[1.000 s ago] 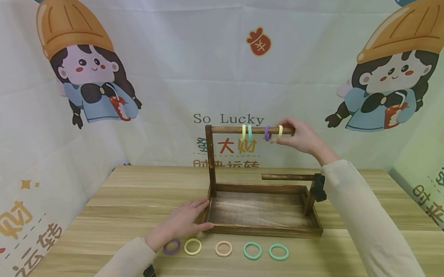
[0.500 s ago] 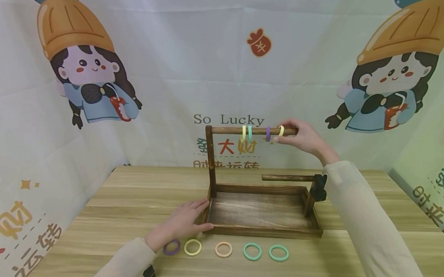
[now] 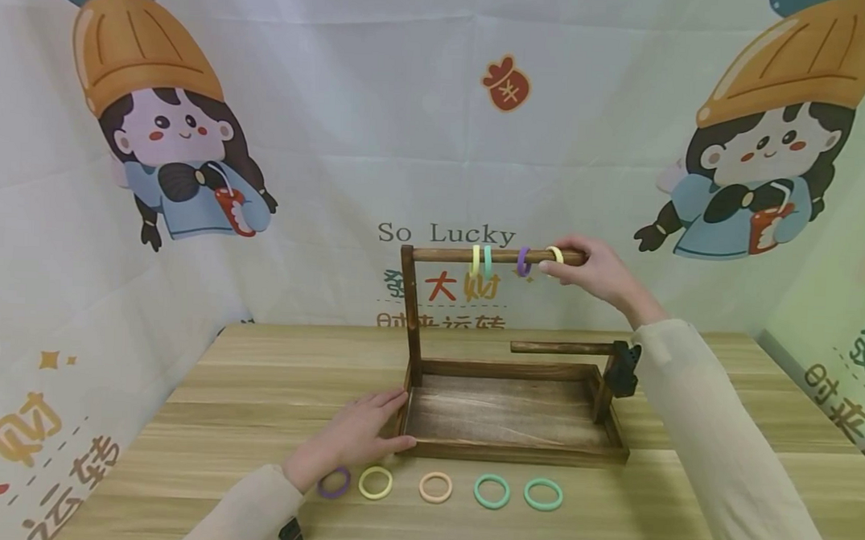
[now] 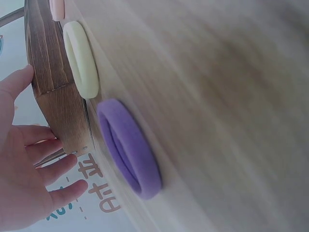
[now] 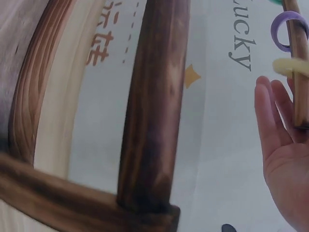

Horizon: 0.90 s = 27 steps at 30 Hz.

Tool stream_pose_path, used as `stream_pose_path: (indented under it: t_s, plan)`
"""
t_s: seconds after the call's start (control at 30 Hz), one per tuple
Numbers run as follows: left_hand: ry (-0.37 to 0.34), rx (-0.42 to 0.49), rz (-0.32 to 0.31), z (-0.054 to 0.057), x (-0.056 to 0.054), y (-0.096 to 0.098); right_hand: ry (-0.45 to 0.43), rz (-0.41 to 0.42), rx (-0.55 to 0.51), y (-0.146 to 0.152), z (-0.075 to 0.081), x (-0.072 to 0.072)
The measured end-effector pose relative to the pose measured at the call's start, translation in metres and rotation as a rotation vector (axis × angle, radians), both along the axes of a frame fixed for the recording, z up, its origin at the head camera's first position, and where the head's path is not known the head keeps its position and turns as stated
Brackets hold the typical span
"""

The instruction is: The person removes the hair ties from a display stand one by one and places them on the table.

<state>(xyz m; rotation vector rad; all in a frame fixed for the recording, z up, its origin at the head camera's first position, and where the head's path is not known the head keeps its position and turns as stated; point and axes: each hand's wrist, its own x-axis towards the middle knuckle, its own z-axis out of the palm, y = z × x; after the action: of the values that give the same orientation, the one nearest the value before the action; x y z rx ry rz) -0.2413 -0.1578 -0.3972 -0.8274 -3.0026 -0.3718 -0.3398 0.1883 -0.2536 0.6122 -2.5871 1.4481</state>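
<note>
My right hand (image 3: pixel 597 271) pinches a pale yellow hair tie (image 3: pixel 555 255) around the upper bar (image 3: pixel 444 254) of a brown wooden rack, near the bar's free end. Farther left on that bar hang a purple hair tie (image 3: pixel 523 262), a green one and another yellow one. In the right wrist view the yellow tie (image 5: pixel 289 66) is just past the fingertips. My left hand (image 3: pixel 349 431) rests with extended fingers against the left end of the rack's tray (image 3: pixel 511 451). A purple hair tie (image 4: pixel 129 150) lies beneath that wrist on the table.
In front of the tray lie a yellow hair tie (image 3: pixel 376 483), an orange one (image 3: pixel 435 487) and two green ones (image 3: pixel 491 492) in a row. A shorter lower bar (image 3: pixel 561 348) juts left from the rack's right post. Printed cloth (image 3: pixel 337 137) hangs behind the table.
My right hand has moved slightly right along the upper bar, and the pinched yellow hair tie has come with it towards the free end. My left hand stays put.
</note>
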Motion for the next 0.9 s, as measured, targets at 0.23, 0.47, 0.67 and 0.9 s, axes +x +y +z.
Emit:
stream_pose_path:
  t_s: [0.23,0.47,0.67,0.9]
  plan:
    - [-0.003,-0.006,0.006,-0.0007,-0.0002,0.0003,-0.086,0.08,-0.248,-0.0009,-0.0057,0.0009]
    - [-0.002,0.005,0.004,-0.0013,-0.0003,0.0005,-0.173,0.119,-0.464,-0.0032,-0.0063,0.0005]
    - [-0.005,0.005,0.003,-0.0015,-0.0006,-0.0001,-0.265,0.126,-0.571,-0.0048,-0.0065,0.001]
    - [-0.007,0.002,0.004,-0.0015,-0.0006,-0.0006,-0.343,0.186,-0.655,-0.009,-0.0066,-0.0011]
